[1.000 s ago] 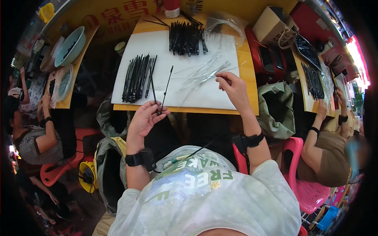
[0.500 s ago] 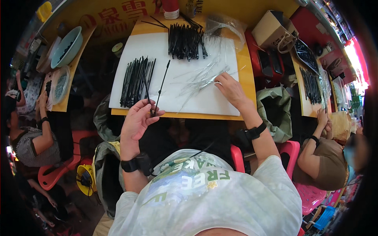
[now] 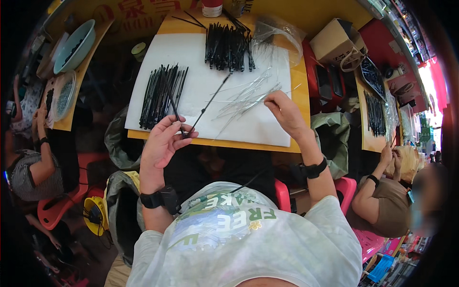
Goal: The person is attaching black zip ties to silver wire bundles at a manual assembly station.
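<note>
My left hand [image 3: 165,136], at the front edge of the white board [image 3: 201,86], pinches thin black rods between thumb and fingers. One black rod [image 3: 210,99] with small knobs slants up to the right; the other leans left, over a row of similar rods [image 3: 155,98]. My right hand [image 3: 287,112] hovers over the board's right side, thumb and fingertips pressed together. What it holds, if anything, is too fine to make out. Beside its fingertips lie loose clear, shiny thin strands [image 3: 244,100]. A dense bundle of black rods [image 3: 229,45] rests at the back.
A clear plastic bag [image 3: 277,36] and a red-and-white container [image 3: 212,8] stand behind the board. Green sacks [image 3: 331,143] hang beside the table. Co-workers sit left and right at side tables, one with a pale blue basin [image 3: 75,47]. A cardboard box [image 3: 334,40] stands at the right.
The knobbed rod in my left hand has tipped further to the right. My right hand has drawn slightly toward me, away from the strands.
</note>
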Available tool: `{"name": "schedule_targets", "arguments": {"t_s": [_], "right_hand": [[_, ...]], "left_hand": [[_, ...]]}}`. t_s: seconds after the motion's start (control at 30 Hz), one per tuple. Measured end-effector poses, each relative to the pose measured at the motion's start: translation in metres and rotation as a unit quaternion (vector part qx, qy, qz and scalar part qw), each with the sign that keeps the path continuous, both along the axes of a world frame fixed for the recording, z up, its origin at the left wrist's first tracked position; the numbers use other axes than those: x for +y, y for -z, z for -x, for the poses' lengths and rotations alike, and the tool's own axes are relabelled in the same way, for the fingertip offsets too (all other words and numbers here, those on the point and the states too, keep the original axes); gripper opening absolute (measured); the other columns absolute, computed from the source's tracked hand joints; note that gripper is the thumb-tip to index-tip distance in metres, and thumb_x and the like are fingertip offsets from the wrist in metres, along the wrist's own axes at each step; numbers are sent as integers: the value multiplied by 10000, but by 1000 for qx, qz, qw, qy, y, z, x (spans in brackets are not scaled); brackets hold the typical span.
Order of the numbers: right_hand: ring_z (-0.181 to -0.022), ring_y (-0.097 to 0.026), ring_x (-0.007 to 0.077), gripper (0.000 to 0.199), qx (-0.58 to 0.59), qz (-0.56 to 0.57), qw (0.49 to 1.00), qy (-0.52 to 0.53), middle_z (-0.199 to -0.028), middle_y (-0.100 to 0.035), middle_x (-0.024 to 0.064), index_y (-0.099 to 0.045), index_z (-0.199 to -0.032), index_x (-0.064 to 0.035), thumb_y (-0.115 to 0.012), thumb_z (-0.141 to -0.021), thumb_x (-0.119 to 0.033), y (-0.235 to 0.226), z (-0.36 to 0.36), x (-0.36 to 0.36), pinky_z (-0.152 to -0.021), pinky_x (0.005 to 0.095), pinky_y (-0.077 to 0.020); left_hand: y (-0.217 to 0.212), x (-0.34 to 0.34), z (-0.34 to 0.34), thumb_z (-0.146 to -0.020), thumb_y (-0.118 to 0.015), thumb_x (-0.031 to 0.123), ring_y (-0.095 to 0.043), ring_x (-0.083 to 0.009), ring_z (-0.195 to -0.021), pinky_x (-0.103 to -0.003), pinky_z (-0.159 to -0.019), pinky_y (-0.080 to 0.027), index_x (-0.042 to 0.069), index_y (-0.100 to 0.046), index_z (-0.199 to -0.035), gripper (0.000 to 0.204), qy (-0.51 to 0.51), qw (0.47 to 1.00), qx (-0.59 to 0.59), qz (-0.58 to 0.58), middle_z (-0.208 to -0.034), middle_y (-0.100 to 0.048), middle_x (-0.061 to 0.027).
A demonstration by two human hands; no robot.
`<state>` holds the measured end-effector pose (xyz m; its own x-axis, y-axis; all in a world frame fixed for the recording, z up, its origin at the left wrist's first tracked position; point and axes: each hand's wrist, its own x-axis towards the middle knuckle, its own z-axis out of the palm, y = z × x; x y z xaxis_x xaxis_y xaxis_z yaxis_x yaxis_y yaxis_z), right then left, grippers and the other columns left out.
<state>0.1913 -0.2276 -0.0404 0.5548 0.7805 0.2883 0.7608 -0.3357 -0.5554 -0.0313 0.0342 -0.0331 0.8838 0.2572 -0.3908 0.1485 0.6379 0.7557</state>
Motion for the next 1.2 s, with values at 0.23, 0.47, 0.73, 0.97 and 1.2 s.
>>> {"name": "schedule_targets", "arguments": {"t_s": [0.23, 0.47, 0.73, 0.97, 1.2], "right_hand": [[-746, -610, 137, 120, 480, -352, 798, 94, -867, -615, 64, -515, -1012, -13, -521, -923, -93, -8, 23, 38, -691, 227, -499], [-811, -658, 195, 119, 599, -377, 704, 60, -901, -641, 114, -523, -1011, -27, -541, -907, -83, -13, 57, 62, -684, 240, -527], [-786, -676, 230, 118, 617, -334, 710, 63, -884, -642, 135, -525, -992, -21, -564, -892, -71, -20, 69, 69, -598, 236, -532], [-772, -676, 217, 111, 644, -301, 700, 62, -858, -641, 137, -536, -975, -15, -571, -889, -77, -15, 70, 71, -589, 237, -534], [-752, -675, 203, 119, 657, -271, 701, 66, -860, -643, 132, -547, -968, -3, -565, -886, -87, -7, 66, 70, -605, 240, -543]], "left_hand": [[-29, -22, -33, -931, -484, 115, -660, -282, -860, -279, -700, -571, 4, -529, -1030, 154, 78, 997, 4, -18, -849, -599, -87], [-28, -35, -43, -944, -458, 117, -645, -244, -830, -324, -772, -563, -21, -520, -1045, 182, 103, 995, -8, 13, -834, -554, -69], [-19, -36, -35, -945, -467, 129, -658, -263, -837, -283, -722, -577, 1, -526, -1070, 189, 75, 994, -11, 76, -852, -573, -74], [-15, -36, -33, -948, -466, 120, -661, -265, -849, -279, -721, -584, -4, -531, -1073, 187, 80, 992, -29, 96, -853, -579, -76], [-18, -40, -31, -947, -468, 112, -660, -256, -857, -285, -737, -579, -7, -530, -1083, 192, 86, 992, -43, 88, -910, -584, -81]]}}
